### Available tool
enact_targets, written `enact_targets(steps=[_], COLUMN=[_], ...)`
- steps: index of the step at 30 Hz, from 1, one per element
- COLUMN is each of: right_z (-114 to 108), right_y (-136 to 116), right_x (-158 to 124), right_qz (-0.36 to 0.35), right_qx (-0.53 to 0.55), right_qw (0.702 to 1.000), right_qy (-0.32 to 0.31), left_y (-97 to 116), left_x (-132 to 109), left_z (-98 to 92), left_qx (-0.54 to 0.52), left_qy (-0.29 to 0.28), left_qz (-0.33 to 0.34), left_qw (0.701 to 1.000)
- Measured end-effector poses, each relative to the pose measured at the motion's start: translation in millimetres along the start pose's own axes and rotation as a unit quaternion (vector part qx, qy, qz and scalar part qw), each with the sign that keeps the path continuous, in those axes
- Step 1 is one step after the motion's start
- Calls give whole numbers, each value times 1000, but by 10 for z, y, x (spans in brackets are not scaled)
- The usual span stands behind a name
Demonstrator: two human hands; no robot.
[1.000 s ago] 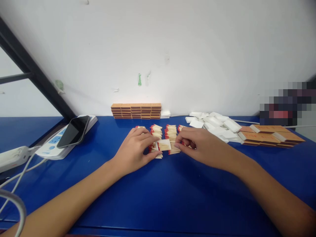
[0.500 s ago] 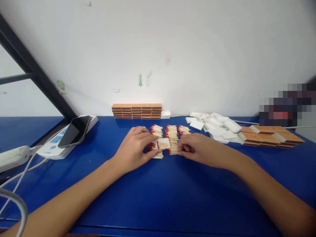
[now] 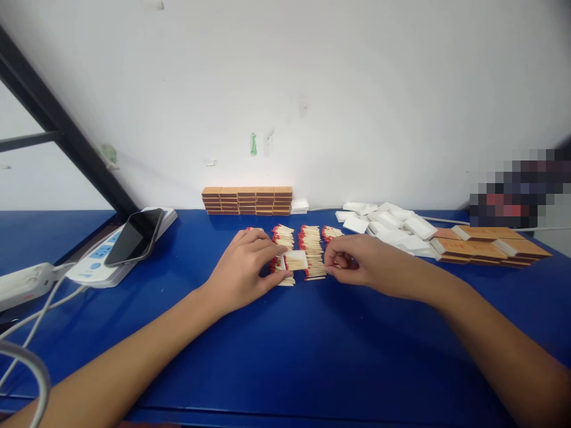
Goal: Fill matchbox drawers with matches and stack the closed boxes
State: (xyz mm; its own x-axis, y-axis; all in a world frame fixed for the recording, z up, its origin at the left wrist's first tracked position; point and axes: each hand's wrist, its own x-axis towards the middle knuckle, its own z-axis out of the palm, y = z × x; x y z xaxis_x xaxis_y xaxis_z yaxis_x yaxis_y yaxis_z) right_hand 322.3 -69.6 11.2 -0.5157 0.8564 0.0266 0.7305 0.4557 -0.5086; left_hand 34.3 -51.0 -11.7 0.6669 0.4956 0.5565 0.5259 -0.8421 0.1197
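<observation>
My left hand [image 3: 252,264] grips a small white matchbox tray [image 3: 302,255] between thumb and fingers, with several red-tipped matches lying in it. The tray sits over one of several columns of loose matches [image 3: 311,241] on the blue table. At the right end of these columns, my right hand [image 3: 352,261] is closed, its thumb and index finger pinched at the ends of matches. Whether a match is between those fingertips is too small to make out. Part of the rightmost match pile [image 3: 331,233] is hidden behind my right hand.
Stacked matchboxes [image 3: 247,201] stand against the wall, beside a few white trays [image 3: 300,206]. To the right lie a heap of white trays [image 3: 388,226] and more matchboxes [image 3: 486,246]. A phone [image 3: 136,238] rests on a power strip [image 3: 96,270] at left, with cables nearby.
My right hand has shifted slightly right and up, and a match at the near end of the middle column now sticks out toward it. My left hand and the tray stay put.
</observation>
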Motion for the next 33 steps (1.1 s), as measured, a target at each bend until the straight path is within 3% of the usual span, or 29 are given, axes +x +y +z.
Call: enact_targets(steps=[4,11,16,18,24,33], right_z=[16,261,184,118,64,107], right_y=[-93,-129,-120,-84,63,71], right_x=[16,80,80,67,41,59], right_qz=[-29,-65,-77,-64,-26,-33], right_qx=[18,-7,-16,-24,-35,-38], right_qw=[999,992,989,992,998,998], right_qy=[34,105,126,105,-39,-38], left_y=[29,104,58,28,-11,8], left_x=[-11,-38,-19,-11,-8,3], left_z=[19,39,19,11,6,2], left_qx=[-6,-24,-19,-13,-4,3], left_qy=[-1,0,-1,1,11,12], left_qz=[4,21,9,-1,-8,-4], left_qw=[1000,999,1000,1000,1000,1000])
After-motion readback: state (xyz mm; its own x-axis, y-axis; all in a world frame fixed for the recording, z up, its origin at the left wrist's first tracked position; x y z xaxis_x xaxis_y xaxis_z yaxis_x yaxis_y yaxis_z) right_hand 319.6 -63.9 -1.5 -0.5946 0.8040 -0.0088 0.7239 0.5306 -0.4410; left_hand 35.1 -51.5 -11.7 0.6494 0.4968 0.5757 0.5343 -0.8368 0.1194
